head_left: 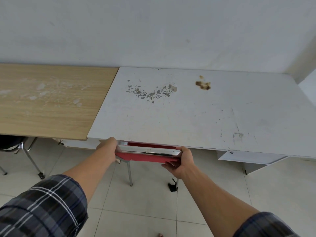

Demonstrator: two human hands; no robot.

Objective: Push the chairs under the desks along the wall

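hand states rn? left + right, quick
Left hand: closed on the left end of the red chair backrest.
Right hand: closed on the backrest's right end, by the white desk edge.

A pale, scuffed wall (153,31) is running behind everything, meeting a side wall (306,53) at the right corner. Light square floor tiles (147,202) are reflecting soft, even light, possibly daylight, though no source is showing.

Between the fingers (172,165) sits a red chair back (143,157) with silver trim. Beyond them the white desk (188,117) shows grey and brown stains. The sleeves (46,207) are blue-grey plaid.
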